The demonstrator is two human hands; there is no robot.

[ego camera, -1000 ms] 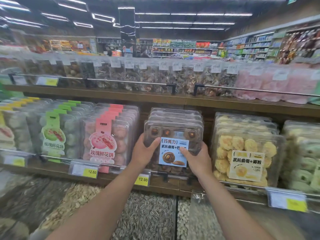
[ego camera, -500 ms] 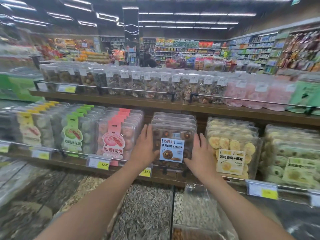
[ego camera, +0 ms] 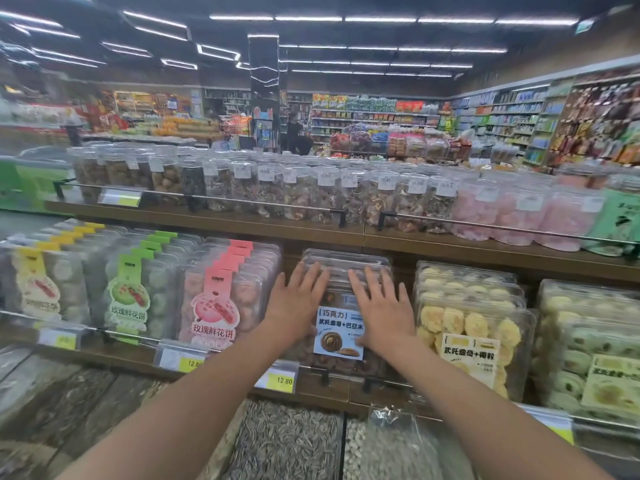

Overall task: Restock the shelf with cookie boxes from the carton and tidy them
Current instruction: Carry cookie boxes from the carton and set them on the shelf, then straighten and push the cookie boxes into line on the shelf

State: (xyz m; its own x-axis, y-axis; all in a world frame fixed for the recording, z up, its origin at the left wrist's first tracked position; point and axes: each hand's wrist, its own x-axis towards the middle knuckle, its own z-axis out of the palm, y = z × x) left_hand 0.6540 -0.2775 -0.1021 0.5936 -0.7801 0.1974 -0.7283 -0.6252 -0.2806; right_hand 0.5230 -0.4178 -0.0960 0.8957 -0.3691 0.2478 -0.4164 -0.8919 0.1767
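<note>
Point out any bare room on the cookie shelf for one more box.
Little is free. A narrow gap lies between the chocolate cookie boxes, under both flat hands, left hand and right hand, and the yellow cookie boxes. The pink pastry boxes crowd the other side.

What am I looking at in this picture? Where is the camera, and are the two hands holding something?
There is no machine here. A person wears one wide-angle camera on the head, so you see the person's own arms reaching forward in a shop.

The left hand and the right hand lie flat, fingers spread, against the front chocolate cookie box, which has a blue label. They press on it and do not grip it. It stands on the wooden shelf, at the front of a row of similar clear boxes.

Beside it are the pink pastry boxes and the yellow cookie boxes. Below is a bin of sunflower seeds.
</note>
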